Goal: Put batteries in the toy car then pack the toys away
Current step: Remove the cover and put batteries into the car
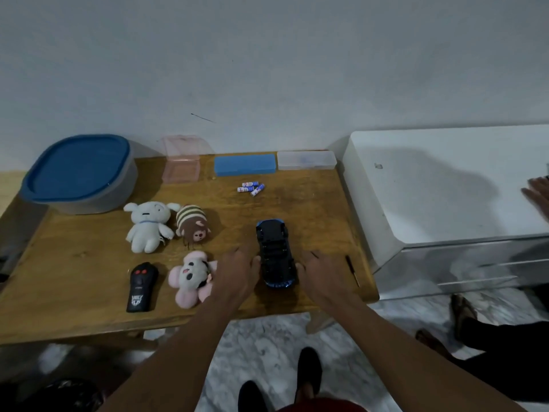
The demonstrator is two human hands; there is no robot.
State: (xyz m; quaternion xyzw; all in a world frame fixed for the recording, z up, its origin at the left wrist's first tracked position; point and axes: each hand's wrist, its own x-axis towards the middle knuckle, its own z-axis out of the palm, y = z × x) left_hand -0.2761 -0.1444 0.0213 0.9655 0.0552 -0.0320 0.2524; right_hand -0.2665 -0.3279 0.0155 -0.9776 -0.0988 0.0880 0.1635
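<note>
A grey plastic tub (89, 200) under a shut blue lid sits at 10 o'clock on the wooden table (74, 263), its contents hidden. A pink clear box (181, 171) stands open at 11, and a blue oblong case (244, 165) and a clear lidded box (307, 160) sit at 12. Loose blue-and-white batteries (251, 188) lie near them. The blue toy car (274, 254) lies belly-up at centre, left hand (237, 270) and right hand (322, 272) flat beside it, fingers straight, thumbs against it. Three plush toys (193, 226) and a black remote (142, 286) crowd 9 o'clock. A thin dark tool (353, 270) lies at 3.

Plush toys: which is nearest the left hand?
The pink plush, in the front row right of the black remote, right beside the left hand. The white plush and the striped brown plush lie in the row behind, farther away.
</note>
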